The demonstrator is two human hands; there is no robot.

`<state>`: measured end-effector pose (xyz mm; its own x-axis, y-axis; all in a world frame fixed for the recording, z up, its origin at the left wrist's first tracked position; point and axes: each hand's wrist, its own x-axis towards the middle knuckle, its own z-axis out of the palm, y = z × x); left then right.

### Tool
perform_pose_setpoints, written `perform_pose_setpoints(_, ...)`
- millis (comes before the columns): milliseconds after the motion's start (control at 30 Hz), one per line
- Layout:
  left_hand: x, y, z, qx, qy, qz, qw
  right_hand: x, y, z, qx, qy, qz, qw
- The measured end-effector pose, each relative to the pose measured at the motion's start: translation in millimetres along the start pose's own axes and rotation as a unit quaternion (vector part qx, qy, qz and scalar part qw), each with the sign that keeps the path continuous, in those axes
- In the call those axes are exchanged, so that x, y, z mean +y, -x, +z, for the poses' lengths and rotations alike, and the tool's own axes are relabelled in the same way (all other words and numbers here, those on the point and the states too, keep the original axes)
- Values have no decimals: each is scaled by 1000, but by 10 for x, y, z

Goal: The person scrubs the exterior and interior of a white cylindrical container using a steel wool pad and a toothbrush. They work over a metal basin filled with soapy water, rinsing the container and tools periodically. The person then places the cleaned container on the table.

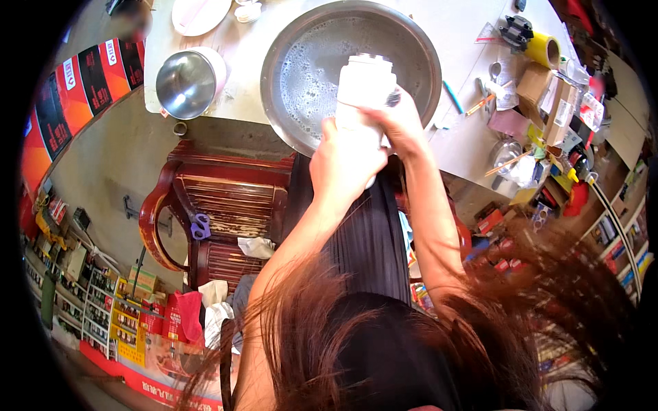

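Both my hands are wrapped around a white bottle [361, 85], which tilts over the near edge of a wide metal basin [271, 103]. My left hand [343, 161] grips its lower part from the left. On the other side, my right hand [403, 123] closes around its middle, with the thumb laid across the front. The neck end points away from me, over soapy water with bubbles in the basin. My fingers hide much of the bottle's lower half, and glare washes out its surface detail.
A metal-lined white pot [188, 85] and a white plate [200, 14] are on the table's left. At right lie a teal pen [453, 97], yellow tape roll [543, 50] and cardboard box [538, 89]. A wooden chair [229, 195] stands at the table's near side.
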<state>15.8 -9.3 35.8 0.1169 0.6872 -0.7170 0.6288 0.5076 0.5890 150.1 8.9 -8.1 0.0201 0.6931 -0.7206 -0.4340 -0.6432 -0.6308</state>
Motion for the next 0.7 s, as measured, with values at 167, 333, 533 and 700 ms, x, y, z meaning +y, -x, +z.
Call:
perform_pose_setpoints(167,82,-48,-4,12,-101,-64,993,150,3,113,83,134,17,987)
perform_pose_setpoints(333,-244,-8,-15,-158,442,-86,879,497,-183,-258,-99,-228,88,965)
perform_pose_setpoints(533,-533,95,-147,-262,680,-156,667,458,-204,-277,89,-23,31,995)
perform_pose_setpoints(700,-559,112,-171,-267,703,-136,644,638,-423,-340,258,245,-19,934)
